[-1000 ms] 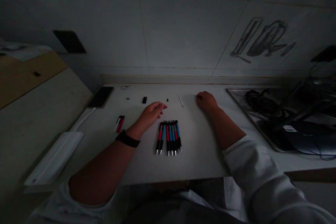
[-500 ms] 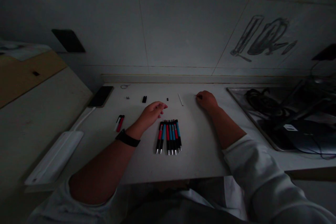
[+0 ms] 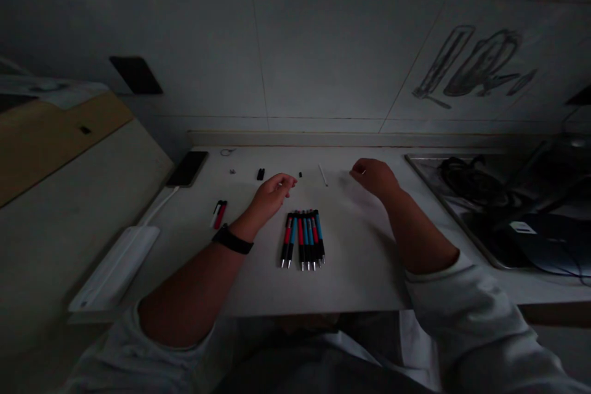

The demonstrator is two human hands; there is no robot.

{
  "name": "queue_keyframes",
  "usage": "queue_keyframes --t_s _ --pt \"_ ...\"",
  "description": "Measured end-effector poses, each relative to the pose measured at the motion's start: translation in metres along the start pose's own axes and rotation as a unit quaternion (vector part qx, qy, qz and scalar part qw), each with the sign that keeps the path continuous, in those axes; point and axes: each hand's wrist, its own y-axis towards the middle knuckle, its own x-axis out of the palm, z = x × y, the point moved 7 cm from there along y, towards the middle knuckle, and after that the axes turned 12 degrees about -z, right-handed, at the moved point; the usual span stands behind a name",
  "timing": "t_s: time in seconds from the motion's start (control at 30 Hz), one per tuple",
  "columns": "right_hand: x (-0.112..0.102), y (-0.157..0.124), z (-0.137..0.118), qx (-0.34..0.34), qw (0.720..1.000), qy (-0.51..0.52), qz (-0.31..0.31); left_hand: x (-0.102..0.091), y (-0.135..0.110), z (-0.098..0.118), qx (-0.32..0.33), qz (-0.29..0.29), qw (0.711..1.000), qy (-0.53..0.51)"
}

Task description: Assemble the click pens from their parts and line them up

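Note:
My left hand [image 3: 273, 193] hovers above the counter, its fingers loosely bent and apart, with nothing visible in them. Just past its fingertips lies a small black piece [image 3: 300, 175]. Below it, several pens [image 3: 308, 240] with red or blue barrels and black grips lie in a row, metal tips toward me. My right hand [image 3: 377, 178] is raised slightly over the counter, thumb and index finger pinched together; whatever they hold, if anything, is too small to make out. Between the hands rests a thin white stick, like a pen refill [image 3: 323, 175].
Left of my hands lie red and white pen barrels [image 3: 218, 214], black grips [image 3: 261, 174], tiny metallic bits [image 3: 233, 172] and a ring-like piece [image 3: 227, 152]. A phone [image 3: 189, 168] and white power strip [image 3: 115, 268] sit farther left. A metal-rimmed recess [image 3: 443, 215] with dark items is at right.
My right hand has lifted a little off the counter, its fingers still pinched. My left hand stays near the small black piece. The whole view has shifted slightly.

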Motion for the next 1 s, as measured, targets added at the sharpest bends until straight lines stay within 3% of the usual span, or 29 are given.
queue_keyframes --t_s 0.13,0.23,0.37,0.57,0.87,1.0 --pt "0.034 -0.029 -0.074 -0.159 0.969 0.058 -0.179 0.001 -0.002 0.003 0.004 0.002 1.0 0.012" --pt "0.055 -0.046 -0.101 -0.212 0.945 0.046 -0.246 0.001 -0.002 0.004 0.002 0.003 1.0 0.025" --pt "0.057 -0.05 -0.103 -0.23 0.936 0.055 -0.259 0.002 -0.001 0.0 0.0 -0.005 0.999 0.04" --pt "0.056 -0.052 -0.1 -0.206 0.935 0.077 -0.278 0.003 0.001 0.0 0.011 -0.007 0.998 0.059" --pt "0.055 -0.056 -0.103 -0.183 0.953 0.022 -0.241 0.003 -0.001 0.006 0.029 -0.011 0.992 0.124" --pt "0.051 -0.053 -0.106 -0.189 0.954 0.08 -0.217 0.007 -0.002 0.008 0.069 -0.02 0.983 0.169"
